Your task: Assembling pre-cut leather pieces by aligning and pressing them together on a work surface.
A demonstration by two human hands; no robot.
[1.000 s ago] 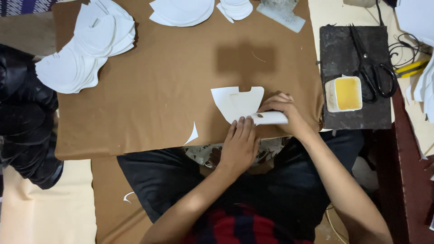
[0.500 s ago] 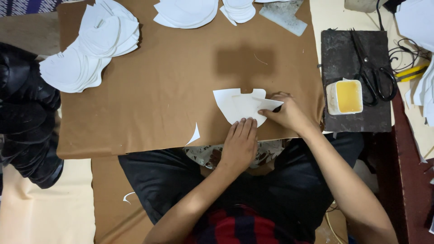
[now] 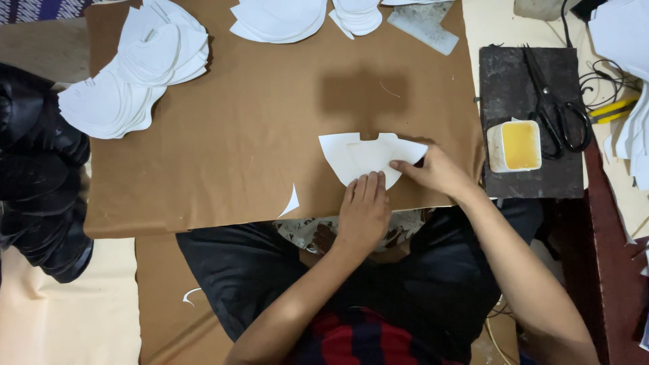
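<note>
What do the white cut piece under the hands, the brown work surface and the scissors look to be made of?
White cut piece: thin matte sheet, likely paper or stiff interlining; it lies flat with crisp edges. Brown work surface: matte board, probably cardboard or hardboard, with one darker stain. Scissors: dark metal blades with black handle loops.

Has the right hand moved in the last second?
Yes. The right hand slid a little away from the yellow tub, toward the middle of the white cut-out piece, and the white stick it held earlier no longer shows.
</note>
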